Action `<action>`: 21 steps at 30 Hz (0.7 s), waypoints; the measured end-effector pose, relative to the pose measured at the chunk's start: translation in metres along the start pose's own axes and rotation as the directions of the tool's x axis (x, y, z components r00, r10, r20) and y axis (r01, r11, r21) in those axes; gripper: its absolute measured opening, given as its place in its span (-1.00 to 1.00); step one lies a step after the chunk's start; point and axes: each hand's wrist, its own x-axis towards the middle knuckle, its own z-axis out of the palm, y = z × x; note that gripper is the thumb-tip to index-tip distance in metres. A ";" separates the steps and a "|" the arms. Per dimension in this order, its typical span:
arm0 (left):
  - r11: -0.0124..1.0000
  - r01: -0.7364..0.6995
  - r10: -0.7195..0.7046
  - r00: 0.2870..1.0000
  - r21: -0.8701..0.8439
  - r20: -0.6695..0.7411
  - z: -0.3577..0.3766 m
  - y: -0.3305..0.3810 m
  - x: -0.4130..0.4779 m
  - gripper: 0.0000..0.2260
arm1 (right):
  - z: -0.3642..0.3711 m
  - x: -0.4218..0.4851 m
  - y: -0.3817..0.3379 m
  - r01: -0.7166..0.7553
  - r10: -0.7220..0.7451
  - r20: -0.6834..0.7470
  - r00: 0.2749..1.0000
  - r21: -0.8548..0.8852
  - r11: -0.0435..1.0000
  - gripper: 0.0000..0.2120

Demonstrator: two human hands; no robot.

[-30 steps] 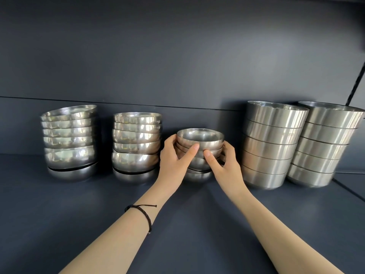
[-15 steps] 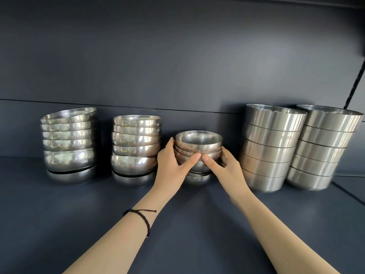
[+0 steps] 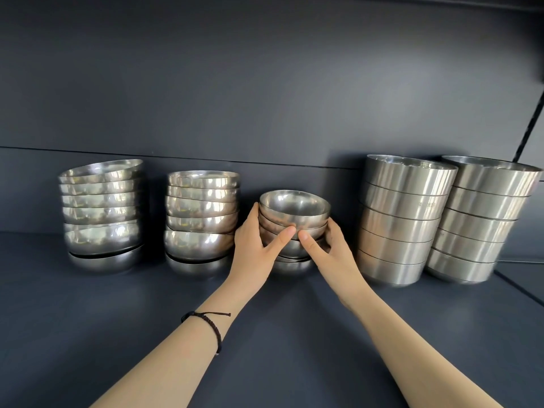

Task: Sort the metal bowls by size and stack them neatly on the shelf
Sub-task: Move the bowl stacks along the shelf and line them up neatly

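Left hand [image 3: 256, 245] and right hand [image 3: 329, 248] still cup the small stack [image 3: 294, 207] on the shelf [image 3: 88, 319]. Thumbs have closed in and nearly meet. Stack unmoved, top bowl slightly askew. Bigger stacks at 9 and 3 o'clock. Judged: final squaring-up.

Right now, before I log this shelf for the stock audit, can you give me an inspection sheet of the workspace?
Surface: dark grey matte shelf, carrying five stacks.
Job's things: far-left stack of shiny rounded steel bowls, top bowls tilted; second shiny rounded stack; short middle stack of small rounded steel bowls; brushed straight-sided steel stack; far-right brushed stack.
Clutter: nothing seen.
Grippers: left hand and right hand grip the short middle stack.
Cables: thin dark line at far right, possibly a cable.
Surroundings: dark grey back wall; black slotted upright.
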 end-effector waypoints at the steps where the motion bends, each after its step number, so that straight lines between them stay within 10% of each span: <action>1: 1.000 0.000 0.000 1.000 0.017 0.004 0.000 0.000 0.000 -0.63 | 0.000 0.000 0.000 0.004 -0.004 0.003 1.000 -0.012 1.000 -0.25; 5: 0.997 -0.012 0.012 1.000 0.081 0.001 0.000 0.000 0.000 -0.57 | 0.001 0.000 0.000 -0.004 0.005 0.015 1.000 -0.069 0.998 0.14; 21: 0.994 0.039 -0.037 0.999 0.103 -0.022 0.002 -0.007 -0.003 -0.51 | -0.004 0.000 0.001 0.039 -0.040 -0.002 0.999 -0.081 0.996 0.02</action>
